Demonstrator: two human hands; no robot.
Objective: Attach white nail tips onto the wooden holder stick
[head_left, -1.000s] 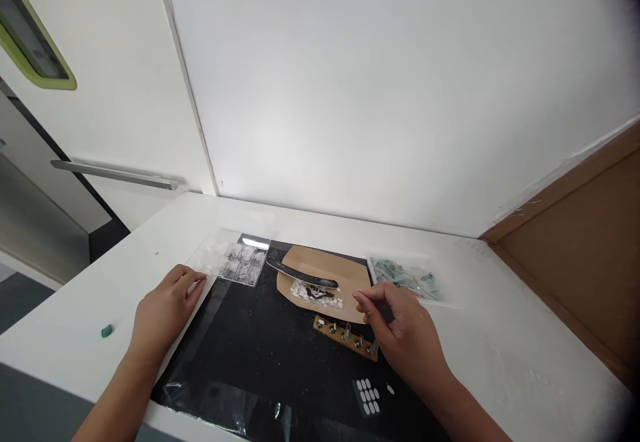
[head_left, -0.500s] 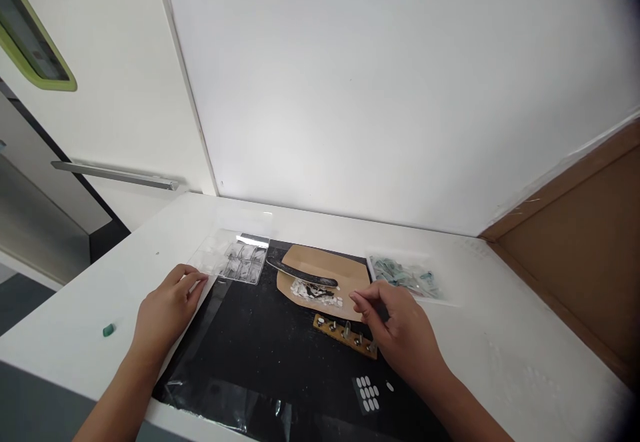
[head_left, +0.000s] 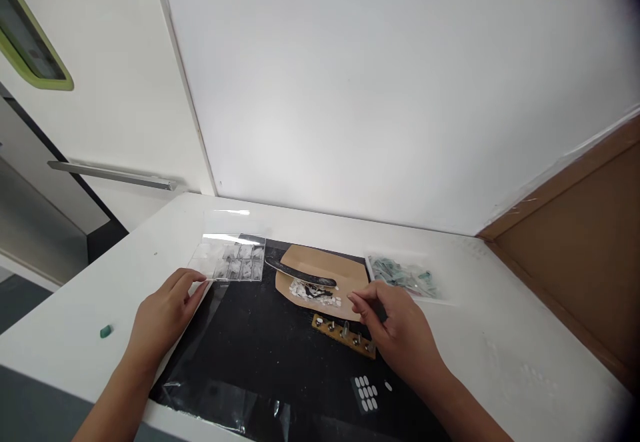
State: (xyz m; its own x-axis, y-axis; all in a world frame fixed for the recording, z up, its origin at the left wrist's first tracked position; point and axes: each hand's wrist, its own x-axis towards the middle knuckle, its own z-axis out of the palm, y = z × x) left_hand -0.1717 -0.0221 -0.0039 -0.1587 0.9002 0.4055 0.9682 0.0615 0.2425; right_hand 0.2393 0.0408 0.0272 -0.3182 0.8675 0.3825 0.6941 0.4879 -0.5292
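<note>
My left hand [head_left: 167, 309] pinches the near left edge of a clear plastic compartment box [head_left: 237, 279], thumb and forefinger closed on it. The box holds pale, nail-shaped tips; its clear lid [head_left: 227, 236] is raised at the back. My right hand [head_left: 397, 325] is closed in a pinch over the right end of a brown paper tray [head_left: 350, 269]; whatever sits between its fingertips is too small to make out. Just below those fingers lies a yellow-brown strip [head_left: 345, 337] with several short posts, a white oval on the leftmost. A dark curved nail file [head_left: 303, 274] rests across the paper tray.
White and black scraps [head_left: 315, 293] lie in the paper tray. A white tray of greenish packets [head_left: 405, 275] stands at right. A sheet of white oval stickers [head_left: 367, 393] lies on the black mat [head_left: 250, 355]. A green piece [head_left: 105, 331] is at left. A white wall [head_left: 350, 95] rises behind.
The compartment box has turned and shifted slightly left, its near edge now more level, with my left hand at its corner. My right hand keeps its pinch almost in place.
</note>
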